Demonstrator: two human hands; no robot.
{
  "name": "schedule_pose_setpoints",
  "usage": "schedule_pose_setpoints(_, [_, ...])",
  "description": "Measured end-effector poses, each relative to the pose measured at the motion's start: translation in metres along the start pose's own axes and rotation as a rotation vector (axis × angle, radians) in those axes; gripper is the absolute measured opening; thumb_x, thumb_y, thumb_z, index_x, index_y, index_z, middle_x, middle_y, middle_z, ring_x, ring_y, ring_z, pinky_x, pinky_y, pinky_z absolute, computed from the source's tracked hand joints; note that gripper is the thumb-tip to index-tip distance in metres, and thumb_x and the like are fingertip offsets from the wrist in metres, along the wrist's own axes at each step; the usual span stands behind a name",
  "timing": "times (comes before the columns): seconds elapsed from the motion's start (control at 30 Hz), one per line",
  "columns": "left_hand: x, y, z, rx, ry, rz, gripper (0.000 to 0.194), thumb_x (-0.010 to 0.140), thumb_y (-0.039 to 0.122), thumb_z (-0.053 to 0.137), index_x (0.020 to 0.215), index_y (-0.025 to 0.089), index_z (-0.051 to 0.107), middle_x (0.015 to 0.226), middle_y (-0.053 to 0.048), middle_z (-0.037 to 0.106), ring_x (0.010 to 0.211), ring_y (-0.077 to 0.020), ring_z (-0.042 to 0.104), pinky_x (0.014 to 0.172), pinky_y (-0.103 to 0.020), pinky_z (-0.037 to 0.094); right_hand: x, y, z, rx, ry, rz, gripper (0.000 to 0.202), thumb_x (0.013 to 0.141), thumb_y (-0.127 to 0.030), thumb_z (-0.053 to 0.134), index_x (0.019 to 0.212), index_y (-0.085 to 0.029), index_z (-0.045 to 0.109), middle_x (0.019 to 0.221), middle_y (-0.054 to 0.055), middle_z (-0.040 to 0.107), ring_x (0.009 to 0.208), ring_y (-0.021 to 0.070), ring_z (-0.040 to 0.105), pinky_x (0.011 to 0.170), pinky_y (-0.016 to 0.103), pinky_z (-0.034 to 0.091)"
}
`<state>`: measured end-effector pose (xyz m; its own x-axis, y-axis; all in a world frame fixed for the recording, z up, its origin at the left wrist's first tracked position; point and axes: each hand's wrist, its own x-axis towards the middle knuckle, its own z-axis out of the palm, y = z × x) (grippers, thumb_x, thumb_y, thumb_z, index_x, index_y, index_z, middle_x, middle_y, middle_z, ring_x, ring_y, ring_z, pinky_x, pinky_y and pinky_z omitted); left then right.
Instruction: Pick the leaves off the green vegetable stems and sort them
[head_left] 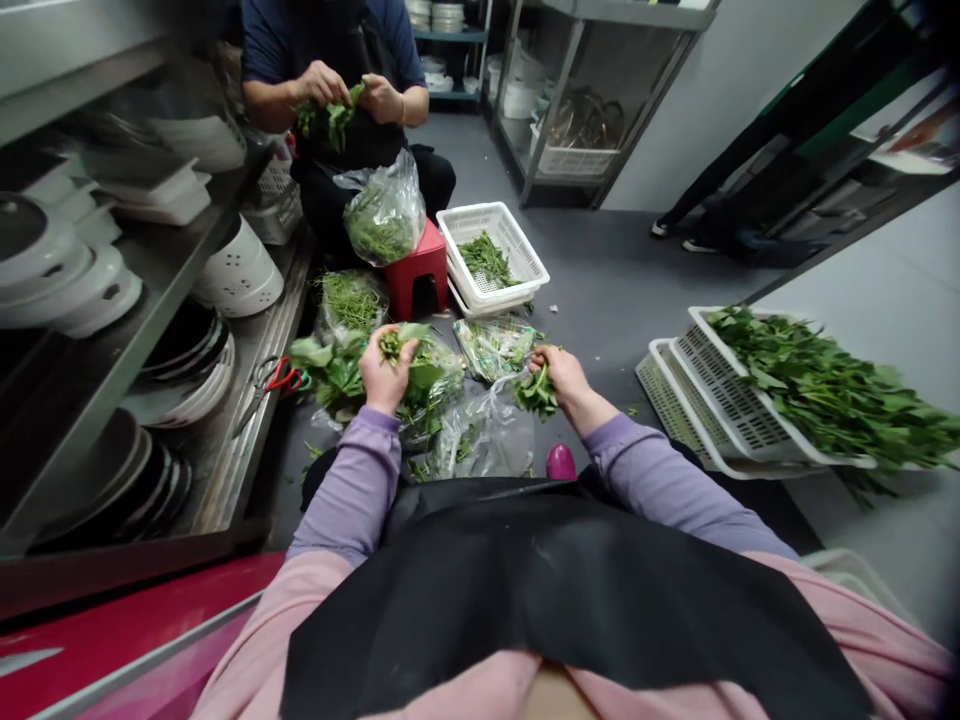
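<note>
Under the head camera, I had the left hand point(383, 380) gripping a leafy bunch point(391, 346), fingers curled around its stems, and the right hand point(565, 378) pinching a smaller bunch point(537, 394) between its fingers: two bunches, held apart probably to keep them separate. Both were near one crumpled clear bag point(489, 435) on the floor point(600, 290). Farther off, one red stool point(403, 288) stood beside at least two white baskets point(517, 286), seemingly close for one co-worker's two hands point(322, 85); at least two stacked baskets point(721, 400) rightward carried leafy stalks point(832, 385), likely within reach.

Greens point(390, 346) in left hand point(383, 378): partly hidden.
Co-worker point(341, 50): head cut off above.
Dark legs point(727, 165): blurred; upper body hard to tell.
</note>
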<state>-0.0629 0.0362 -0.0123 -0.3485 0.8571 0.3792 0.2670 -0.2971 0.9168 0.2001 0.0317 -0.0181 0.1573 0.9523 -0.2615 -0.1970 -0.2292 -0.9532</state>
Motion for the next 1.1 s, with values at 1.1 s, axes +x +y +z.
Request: schedule_pose_setpoints(1.1, [-0.021, 0.026, 0.029, -0.936, -0.372, -0.917, 0.015, 0.071, 0.022, 0.064, 0.068, 0.014, 0.052, 0.063, 0.002, 0.056, 0.056, -0.0087, 0.059, 0.058, -0.021, 0.048, -0.066, 0.010, 0.032, -1.128, -0.279, -0.765, 0.022, 0.077, -0.034, 0.058, 0.085, -0.015, 0.066, 0.078, 0.009, 0.065, 0.074, 0.0178, 0.058, 0.071, 0.029, 0.040])
